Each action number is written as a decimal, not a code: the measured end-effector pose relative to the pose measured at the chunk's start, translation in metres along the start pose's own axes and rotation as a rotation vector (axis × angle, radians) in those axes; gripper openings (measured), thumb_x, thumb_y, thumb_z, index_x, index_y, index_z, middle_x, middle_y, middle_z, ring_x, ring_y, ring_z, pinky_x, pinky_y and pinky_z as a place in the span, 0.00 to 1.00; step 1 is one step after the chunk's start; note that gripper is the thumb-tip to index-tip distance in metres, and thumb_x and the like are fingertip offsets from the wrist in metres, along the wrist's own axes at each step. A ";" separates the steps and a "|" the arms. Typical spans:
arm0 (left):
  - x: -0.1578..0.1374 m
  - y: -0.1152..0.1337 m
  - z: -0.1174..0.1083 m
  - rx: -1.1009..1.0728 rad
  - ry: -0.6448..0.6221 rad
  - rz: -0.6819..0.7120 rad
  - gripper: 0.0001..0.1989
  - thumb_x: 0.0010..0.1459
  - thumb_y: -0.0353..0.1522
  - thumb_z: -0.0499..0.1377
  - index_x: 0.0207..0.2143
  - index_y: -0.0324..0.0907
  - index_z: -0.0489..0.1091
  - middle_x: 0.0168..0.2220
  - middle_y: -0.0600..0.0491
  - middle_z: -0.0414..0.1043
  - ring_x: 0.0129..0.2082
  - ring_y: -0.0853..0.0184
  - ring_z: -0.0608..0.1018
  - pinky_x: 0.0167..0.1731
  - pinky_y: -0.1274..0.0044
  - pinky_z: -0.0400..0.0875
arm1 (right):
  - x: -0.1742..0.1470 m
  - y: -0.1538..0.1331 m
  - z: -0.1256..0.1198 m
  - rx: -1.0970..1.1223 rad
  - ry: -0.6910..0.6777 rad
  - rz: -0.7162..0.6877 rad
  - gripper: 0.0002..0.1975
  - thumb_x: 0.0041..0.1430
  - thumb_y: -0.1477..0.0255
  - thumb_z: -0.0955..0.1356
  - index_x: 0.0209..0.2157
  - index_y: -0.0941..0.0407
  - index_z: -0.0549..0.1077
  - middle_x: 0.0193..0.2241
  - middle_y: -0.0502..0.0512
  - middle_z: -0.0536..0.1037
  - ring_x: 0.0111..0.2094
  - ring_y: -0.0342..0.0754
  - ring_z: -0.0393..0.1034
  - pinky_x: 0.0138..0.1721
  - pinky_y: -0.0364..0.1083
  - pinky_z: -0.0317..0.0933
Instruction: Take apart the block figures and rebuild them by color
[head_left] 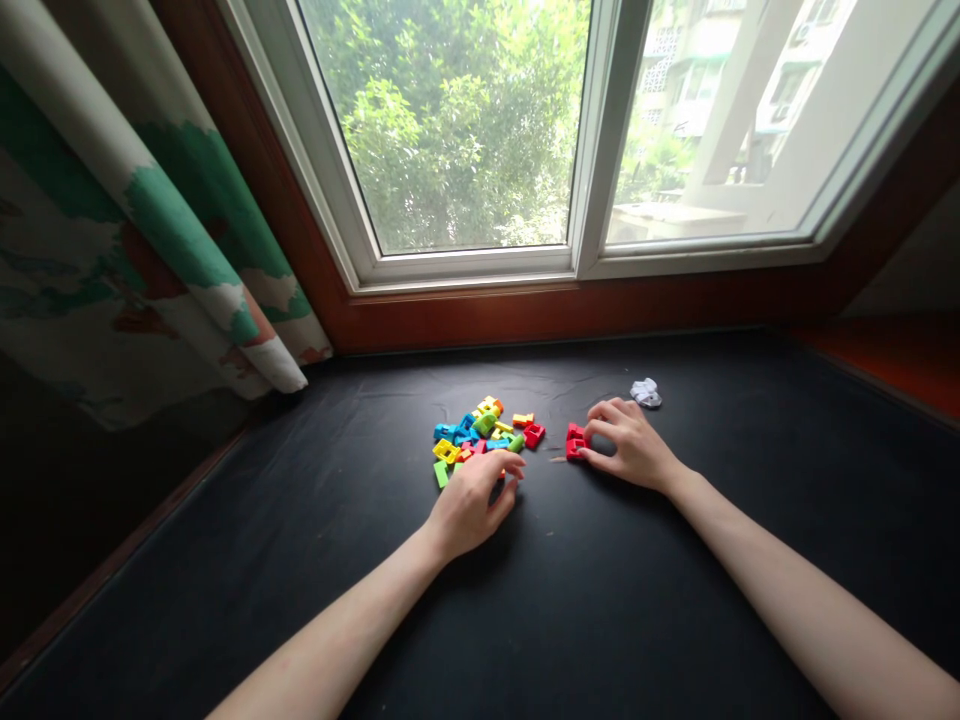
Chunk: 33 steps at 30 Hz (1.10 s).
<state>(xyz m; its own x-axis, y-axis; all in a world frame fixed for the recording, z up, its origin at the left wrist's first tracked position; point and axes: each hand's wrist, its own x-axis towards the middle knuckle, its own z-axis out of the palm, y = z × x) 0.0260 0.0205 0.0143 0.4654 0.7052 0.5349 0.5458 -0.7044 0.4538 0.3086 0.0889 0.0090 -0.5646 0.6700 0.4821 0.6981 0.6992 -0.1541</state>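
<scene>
We identify two bare hands working over a black-covered bench [570,610] in front of a window [598,150]. At the right hand [628,446], we note that the fingertips and thumb meet the right-hand side of two red blocks [576,443], which lie close together on the bench; we cannot tell whether this grip is firmly closed on them. At the left hand [472,503], we find the grip open and free of any block, with the thumb set apart from the curved fingers. This hand sits at the near edge of a loose pile of small blocks [465,431], colored blue, yellow, green, orange and red, and hides part of it. On the right side of the pile, we locate a separate red block [534,435] just beside an orange block [523,420]; both lie between the pile and the two red blocks. Beyond the right hand, we see a crumpled white scrap [646,393] on the bench. At the far left, we note a patterned curtain [184,225] hanging beside the window.
</scene>
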 end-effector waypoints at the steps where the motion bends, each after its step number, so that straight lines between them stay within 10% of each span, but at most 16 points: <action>1: 0.000 0.000 0.000 0.010 -0.001 0.001 0.09 0.61 0.26 0.52 0.44 0.43 0.66 0.38 0.51 0.76 0.39 0.65 0.78 0.43 0.72 0.72 | 0.000 0.000 0.000 0.000 0.005 0.003 0.06 0.57 0.65 0.70 0.31 0.53 0.73 0.37 0.56 0.74 0.41 0.54 0.65 0.45 0.53 0.57; 19: 0.003 -0.001 0.004 0.068 0.045 -0.019 0.11 0.59 0.24 0.53 0.43 0.43 0.66 0.38 0.52 0.76 0.40 0.63 0.78 0.48 0.68 0.69 | 0.020 -0.056 0.024 -0.010 -0.020 -0.009 0.16 0.63 0.76 0.65 0.52 0.52 0.67 0.52 0.57 0.74 0.54 0.55 0.62 0.52 0.54 0.50; 33: 0.002 -0.005 0.006 0.162 0.034 -0.047 0.08 0.60 0.26 0.55 0.41 0.42 0.67 0.40 0.49 0.75 0.43 0.59 0.75 0.46 0.67 0.68 | 0.013 -0.060 0.027 0.056 -0.022 -0.050 0.05 0.64 0.71 0.66 0.41 0.55 0.70 0.41 0.56 0.78 0.49 0.53 0.66 0.52 0.54 0.48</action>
<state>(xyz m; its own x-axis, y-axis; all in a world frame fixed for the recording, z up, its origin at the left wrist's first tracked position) 0.0283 0.0260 0.0089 0.4140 0.7320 0.5411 0.6728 -0.6465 0.3597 0.2477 0.0626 0.0013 -0.6081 0.6387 0.4714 0.6434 0.7444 -0.1786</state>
